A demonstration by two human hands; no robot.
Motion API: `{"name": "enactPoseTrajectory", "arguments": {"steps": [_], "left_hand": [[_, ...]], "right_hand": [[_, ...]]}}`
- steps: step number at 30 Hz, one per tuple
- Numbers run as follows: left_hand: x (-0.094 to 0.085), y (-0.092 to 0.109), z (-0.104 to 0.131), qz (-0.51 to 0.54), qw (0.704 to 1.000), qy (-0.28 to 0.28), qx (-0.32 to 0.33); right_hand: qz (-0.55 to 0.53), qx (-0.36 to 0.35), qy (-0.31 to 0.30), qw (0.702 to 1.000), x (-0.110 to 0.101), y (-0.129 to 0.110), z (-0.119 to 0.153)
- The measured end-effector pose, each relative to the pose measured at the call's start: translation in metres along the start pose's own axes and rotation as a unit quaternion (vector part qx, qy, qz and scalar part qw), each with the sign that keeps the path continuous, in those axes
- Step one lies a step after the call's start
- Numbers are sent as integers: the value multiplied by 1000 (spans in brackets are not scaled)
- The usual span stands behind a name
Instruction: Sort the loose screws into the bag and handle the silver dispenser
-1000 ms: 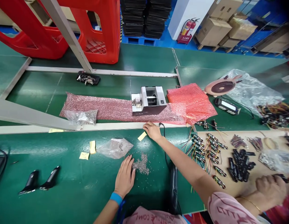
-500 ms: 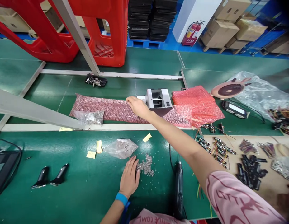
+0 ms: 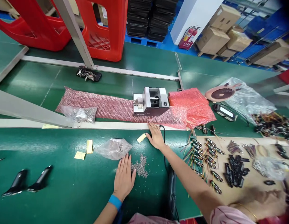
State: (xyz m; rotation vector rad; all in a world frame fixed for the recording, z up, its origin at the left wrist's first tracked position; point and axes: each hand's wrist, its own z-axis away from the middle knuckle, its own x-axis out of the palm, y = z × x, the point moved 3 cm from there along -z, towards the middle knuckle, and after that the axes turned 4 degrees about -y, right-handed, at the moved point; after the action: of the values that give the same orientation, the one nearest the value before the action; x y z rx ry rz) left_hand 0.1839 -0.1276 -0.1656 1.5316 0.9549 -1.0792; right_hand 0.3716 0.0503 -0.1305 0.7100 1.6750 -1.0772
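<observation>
My left hand (image 3: 124,179), with a blue wristband, lies flat and open on the green table, fingertips touching a small pile of tiny metal screws (image 3: 140,166). My right hand (image 3: 155,137) rests open on the table just below the white rail, beside a yellow paper slip (image 3: 141,137) and a black cable (image 3: 163,137). It holds nothing. A small white and grey machine (image 3: 151,101) stands on pink bubble wrap (image 3: 100,107) just beyond the rail. A clear bag of screws (image 3: 114,147) lies left of the pile.
Two black handle parts (image 3: 27,183) lie at the left. Wired components (image 3: 205,155) and black parts (image 3: 235,169) cover the brown board on the right, where another person's blurred hand (image 3: 263,199) works. A black screwdriver (image 3: 172,189) lies near my right arm. Red crates (image 3: 100,28) stand behind.
My right hand, which reached up to the machine half a second ago, has drawn back to the table beside the yellow slip. My left hand stays by the screws.
</observation>
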Motion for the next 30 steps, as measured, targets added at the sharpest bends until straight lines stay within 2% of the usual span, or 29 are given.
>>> {"name": "enactPoseTrajectory", "arguments": {"steps": [3,7,9,13,16,21,25,27,30], "left_hand": [[-1,1,2,11,999,-12,42],[-8,4,-4,59,993,-19,99],[-12,8,-15,81,991,-25,104],[-16,13,-41,95,992,-41,70],[-13,15,-50,87,993,-50,63],[-6,13,-50,82,995,-33,55],[-7,7,-52,88,995,-24,36],[-9,1,-53,89,995,-23,26],[-14,-9,-53,97,995,-23,14]], "right_hand": [[-2,-45,-13,999,3,-3,7],[-7,-70,-6,998,-1,-5,7],[-10,-90,-14,996,-1,-7,-2],[-19,-148,-49,988,3,-11,-13],[-20,-127,-35,991,6,-12,1],[-30,-63,-5,998,11,-21,54],[-55,-64,8,996,8,-34,86],[-67,-77,23,995,2,-38,88],[-78,-83,40,993,-4,-39,69]]}}
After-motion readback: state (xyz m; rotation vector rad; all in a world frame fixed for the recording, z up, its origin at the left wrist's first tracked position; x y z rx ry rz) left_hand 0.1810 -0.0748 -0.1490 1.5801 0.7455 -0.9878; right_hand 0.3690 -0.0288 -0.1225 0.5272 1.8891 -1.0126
